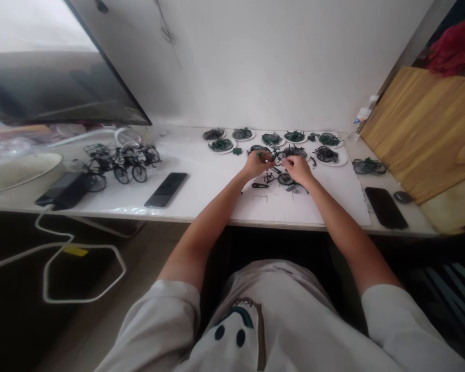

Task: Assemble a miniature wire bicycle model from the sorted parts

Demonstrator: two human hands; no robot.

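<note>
Assembly of model bicycles on a white worktop (pixel 419 224), seen from above; clock directions are taken from the part between the two hands. The spoked wheel part (pixel 278 157) lies in the gap between the hands, at about 2 o'clock from the left hand (pixel 256 164) and 10 o'clock from the right hand (pixel 298 168). The left fingers curl inward and pinch a dark green piece (pixel 274 153) beside the wheel part. The right fingertips are drawn together close to the wheel part; whether they grip it cannot be told. At 5 o'clock, just below the hands, lies a loose wheel (pixel 285 179); at 7 o'clock, a flat black piece (pixel 260 185). Plates (pixel 343 158) bearing green and black pieces (pixel 272 138) form an arc from 10 to 3 o'clock. At 9 o'clock, well apart, upright model bicycles (pixel 103 163) stand in a cluster. One phone (pixel 166 190) lies between 8 and 9 o'clock, a second phone (pixel 386 207) at 4 o'clock.
</note>
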